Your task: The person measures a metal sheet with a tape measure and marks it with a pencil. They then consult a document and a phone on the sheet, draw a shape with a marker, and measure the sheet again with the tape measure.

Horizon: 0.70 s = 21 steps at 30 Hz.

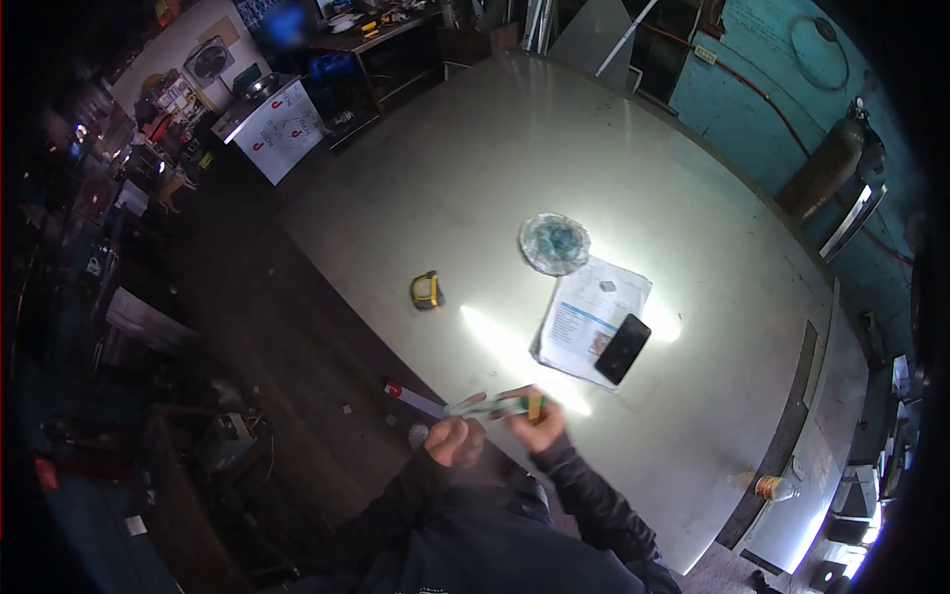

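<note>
- Both hands meet at the tabletop point(515, 168) edge, on the person's side of the phone point(622, 348) and near it.
- Left hand point(455, 442): fingers curled shut around one end of a slim green-and-white stick point(487, 404), possibly a marker or tube. Too small to name.
- Right hand point(535, 424): fingers pinched on the other end. A yellow bit point(534, 406) shows at the grip; I cannot tell whether it is a cap.
- The stick is held in the air, right over the edge. If either pinch slips, it likely falls to the dark floor rather than onto the tabletop.
- If the yellow bit is a loose cap, it could pop free and roll off.
- A white strip with a red tip point(408, 395) juts past the edge, beyond the left hand from the phone. A sleeve could knock it off.
- The phone lies on a paper sheet point(584, 312). A forward sweep of the right arm could drag both.
- The tape measure point(427, 290), well apart from the phone, looks out of the way.
</note>
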Tool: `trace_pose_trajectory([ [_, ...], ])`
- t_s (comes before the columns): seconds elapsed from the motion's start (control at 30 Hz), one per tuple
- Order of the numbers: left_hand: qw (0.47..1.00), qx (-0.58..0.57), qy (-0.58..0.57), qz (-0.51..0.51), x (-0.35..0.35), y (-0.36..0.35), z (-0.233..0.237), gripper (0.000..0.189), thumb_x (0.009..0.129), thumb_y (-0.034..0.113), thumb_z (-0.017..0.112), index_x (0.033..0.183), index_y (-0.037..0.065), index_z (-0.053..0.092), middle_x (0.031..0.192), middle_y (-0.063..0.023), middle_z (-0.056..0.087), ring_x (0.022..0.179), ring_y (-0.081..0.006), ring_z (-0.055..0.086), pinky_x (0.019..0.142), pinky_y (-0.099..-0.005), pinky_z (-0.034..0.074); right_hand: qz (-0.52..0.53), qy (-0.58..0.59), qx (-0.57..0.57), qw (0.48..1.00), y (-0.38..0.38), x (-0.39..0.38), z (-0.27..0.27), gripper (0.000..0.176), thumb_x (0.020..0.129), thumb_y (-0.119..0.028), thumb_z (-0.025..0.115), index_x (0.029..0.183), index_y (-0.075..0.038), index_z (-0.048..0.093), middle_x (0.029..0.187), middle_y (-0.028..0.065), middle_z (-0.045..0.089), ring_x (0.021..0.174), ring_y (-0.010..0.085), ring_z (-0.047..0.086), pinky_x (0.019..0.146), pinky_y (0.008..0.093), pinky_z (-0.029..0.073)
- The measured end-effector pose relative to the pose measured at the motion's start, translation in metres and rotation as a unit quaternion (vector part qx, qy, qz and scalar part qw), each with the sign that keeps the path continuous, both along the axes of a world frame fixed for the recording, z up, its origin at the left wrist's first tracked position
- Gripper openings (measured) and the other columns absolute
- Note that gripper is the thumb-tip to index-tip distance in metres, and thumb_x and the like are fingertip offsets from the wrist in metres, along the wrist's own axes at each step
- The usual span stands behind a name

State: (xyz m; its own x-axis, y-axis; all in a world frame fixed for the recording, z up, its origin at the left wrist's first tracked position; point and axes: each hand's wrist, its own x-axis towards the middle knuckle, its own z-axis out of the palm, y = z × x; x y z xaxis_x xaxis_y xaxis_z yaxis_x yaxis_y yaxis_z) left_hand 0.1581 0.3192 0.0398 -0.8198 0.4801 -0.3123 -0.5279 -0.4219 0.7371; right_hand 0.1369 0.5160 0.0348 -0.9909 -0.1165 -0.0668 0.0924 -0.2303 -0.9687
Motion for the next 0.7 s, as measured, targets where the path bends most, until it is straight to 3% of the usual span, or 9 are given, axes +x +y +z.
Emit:
trace_pose_trajectory([
  [0.03, 0.997, 0.059, -0.041, 0.038, -0.003, -0.019, 0.001, 0.069, 0.094, 0.046, 0.054, 0.144, 0.004, 0.030, 0.086, -0.0046, 0.054, 0.063, -0.0110, 0.052, 0.047, -0.0215, 0.040, 0.048, 0.025, 0.093, 0.994, -0.034, -0.002, 0.013, 0.020, 0.083, -0.006, 0.066, 0.102, -0.002, 0.066, 0.091, 0.0044, 0.068, 0.086, 0.0125, 0.064, 0.079, 0.0265, 0.051],
  [0.07, 0.995, 0.001, -0.064, 0.078, -0.007, -0.043, -0.005, 0.060, 0.095, 0.047, 0.054, 0.135, 0.003, 0.044, 0.083, -0.0026, 0.056, 0.062, -0.0089, 0.052, 0.049, -0.0205, 0.040, 0.083, 0.047, 0.098, 0.991, -0.062, -0.005, 0.013, 0.025, 0.083, -0.007, 0.066, 0.107, -0.002, 0.065, 0.092, 0.0072, 0.070, 0.085, 0.0150, 0.067, 0.077, 0.0272, 0.051],
  [0.1, 0.995, 0.005, -0.060, 0.074, -0.012, -0.068, -0.004, 0.060, 0.095, 0.047, 0.054, 0.135, 0.003, 0.044, 0.083, -0.0026, 0.056, 0.062, -0.0089, 0.052, 0.049, -0.0205, 0.040, 0.080, 0.051, 0.103, 0.990, -0.084, -0.009, 0.014, 0.025, 0.083, -0.007, 0.066, 0.107, -0.002, 0.065, 0.092, 0.0072, 0.070, 0.085, 0.0150, 0.067, 0.077, 0.0272, 0.051],
  [0.17, 0.975, -0.193, 0.033, 0.107, -0.021, -0.113, -0.001, 0.037, 0.097, 0.033, 0.053, 0.117, 0.003, 0.059, 0.072, 0.0028, 0.055, 0.057, -0.0038, 0.045, 0.049, -0.0208, 0.036, 0.123, 0.064, 0.177, 0.974, -0.124, -0.019, 0.020, 0.027, 0.083, -0.011, 0.068, 0.108, -0.003, 0.066, 0.093, 0.0107, 0.070, 0.083, 0.0178, 0.069, 0.075, 0.0281, 0.052],
  [0.2, 0.971, -0.187, 0.063, 0.137, -0.024, -0.131, -0.001, 0.028, 0.096, 0.028, 0.057, 0.106, 0.003, 0.064, 0.068, 0.0038, 0.054, 0.056, -0.0025, 0.045, 0.050, -0.0190, 0.036, 0.128, 0.065, 0.187, 0.972, -0.143, -0.026, 0.023, 0.027, 0.083, -0.011, 0.068, 0.108, -0.003, 0.066, 0.093, 0.0107, 0.070, 0.083, 0.0178, 0.069, 0.075, 0.0281, 0.052],
  [0.3, 0.965, -0.169, 0.079, 0.182, -0.038, -0.184, 0.000, 0.024, 0.094, 0.024, 0.060, 0.103, 0.003, 0.066, 0.068, 0.0031, 0.055, 0.055, -0.0026, 0.045, 0.049, -0.0185, 0.035, 0.153, 0.155, 0.245, 0.945, -0.198, -0.041, 0.033, 0.031, 0.083, -0.016, 0.071, 0.111, -0.004, 0.065, 0.091, 0.0125, 0.070, 0.082, 0.0200, 0.070, 0.074, 0.0298, 0.054],
  [0.43, 0.961, -0.165, 0.099, 0.201, -0.062, -0.230, 0.009, 0.024, 0.094, 0.025, 0.061, 0.098, 0.001, 0.065, 0.068, 0.0014, 0.055, 0.054, -0.0034, 0.047, 0.049, -0.0187, 0.039, 0.222, 0.050, 0.398, 0.889, -0.242, -0.066, 0.045, 0.028, 0.087, -0.029, 0.067, 0.100, -0.004, 0.064, 0.081, 0.0136, 0.068, 0.074, 0.0286, 0.068, 0.064, 0.0337, 0.053],
  [0.6, 0.991, -0.062, 0.109, 0.055, -0.100, -0.269, -0.003, 0.023, 0.095, 0.027, 0.058, 0.100, 0.004, 0.058, 0.073, -0.0013, 0.057, 0.058, -0.0058, 0.051, 0.053, -0.0214, 0.042, 0.287, 0.102, 0.332, 0.893, -0.268, -0.099, 0.021, 0.034, 0.091, -0.037, 0.062, 0.100, -0.004, 0.064, 0.077, 0.0154, 0.066, 0.069, 0.0318, 0.066, 0.062, 0.0389, 0.051],
  [0.7, 0.987, -0.075, 0.132, 0.046, -0.123, -0.284, -0.015, 0.029, 0.094, 0.032, 0.060, 0.096, 0.003, 0.060, 0.074, -0.0046, 0.060, 0.059, -0.0077, 0.054, 0.053, -0.0222, 0.045, 0.325, 0.084, 0.283, 0.898, -0.279, -0.122, 0.025, 0.037, 0.094, -0.038, 0.058, 0.107, -0.003, 0.063, 0.079, 0.0147, 0.066, 0.071, 0.0289, 0.066, 0.065, 0.0377, 0.050],
])
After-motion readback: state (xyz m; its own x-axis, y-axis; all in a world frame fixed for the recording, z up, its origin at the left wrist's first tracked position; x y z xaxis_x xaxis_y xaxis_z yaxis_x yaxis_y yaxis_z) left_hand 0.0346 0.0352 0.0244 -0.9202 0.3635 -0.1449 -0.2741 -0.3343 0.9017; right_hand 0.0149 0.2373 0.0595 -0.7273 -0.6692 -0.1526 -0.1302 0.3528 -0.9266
